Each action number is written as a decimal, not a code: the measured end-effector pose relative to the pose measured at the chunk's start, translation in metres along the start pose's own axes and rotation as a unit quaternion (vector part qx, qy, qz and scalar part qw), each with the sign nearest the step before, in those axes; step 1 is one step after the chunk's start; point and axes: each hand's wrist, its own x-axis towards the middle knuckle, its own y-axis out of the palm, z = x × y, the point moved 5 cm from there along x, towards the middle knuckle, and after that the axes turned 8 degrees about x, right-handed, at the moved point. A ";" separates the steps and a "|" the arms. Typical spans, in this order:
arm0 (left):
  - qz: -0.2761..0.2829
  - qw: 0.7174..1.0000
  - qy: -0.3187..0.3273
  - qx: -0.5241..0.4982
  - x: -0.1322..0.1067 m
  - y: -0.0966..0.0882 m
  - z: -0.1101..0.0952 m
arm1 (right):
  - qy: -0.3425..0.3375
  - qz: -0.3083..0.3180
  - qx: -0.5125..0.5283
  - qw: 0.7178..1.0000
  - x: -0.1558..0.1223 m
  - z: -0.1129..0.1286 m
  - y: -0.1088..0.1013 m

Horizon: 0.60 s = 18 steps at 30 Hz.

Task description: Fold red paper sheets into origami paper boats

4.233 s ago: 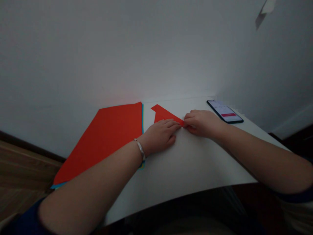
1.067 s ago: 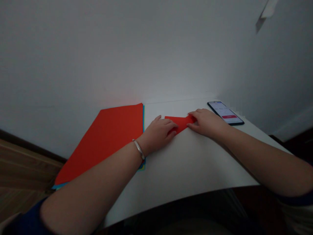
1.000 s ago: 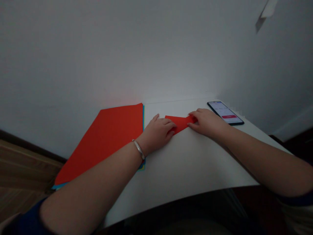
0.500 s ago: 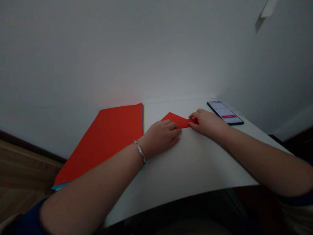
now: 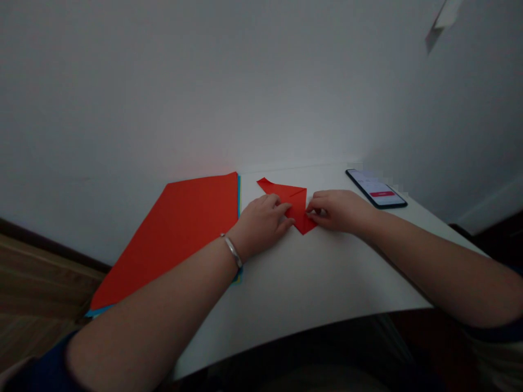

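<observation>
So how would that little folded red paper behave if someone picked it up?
The folded red paper would probably feel light, as it looks like thin sheet. Its folds likely stiffen it somewhat, yet its narrow far-left end may flex, since the edge bows there.

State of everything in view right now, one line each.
Folded red paper: creased, on the white table.
Left hand: resting on that paper, fingers apart.
Right hand: pinched at that paper's right side.
Colored paper stack: red on top.
Smartphone: face up, screen lit.
Silver bracelet: on left wrist.
</observation>
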 end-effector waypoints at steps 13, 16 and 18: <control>0.073 0.996 0.030 -0.052 -0.001 0.008 -0.001 | -0.121 -0.050 0.061 0.989 -0.002 0.004 0.005; 0.076 0.994 0.023 -0.073 0.000 0.008 -0.001 | -0.140 -0.052 0.081 0.985 0.000 0.005 0.004; 0.074 0.993 0.021 -0.092 0.001 0.007 0.000 | -0.150 -0.043 0.091 0.984 0.001 0.007 0.004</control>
